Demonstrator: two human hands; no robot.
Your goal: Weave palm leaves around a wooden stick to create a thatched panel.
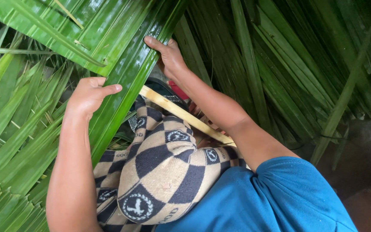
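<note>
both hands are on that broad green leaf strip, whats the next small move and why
Probably slide the right hand down the long palm leaf toward the left hand, pressing the fold flat. The leaf is creased lengthwise, the left hand grips its edge near the middle, and the right hand pinches it higher up. The pale midrib stick lies beneath, across the checkered cloth.

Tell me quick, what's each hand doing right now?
Left hand: closed on the edge of the long green palm leaf, thumb on top.
Right hand: fingers gripping the same leaf's other edge.
</note>
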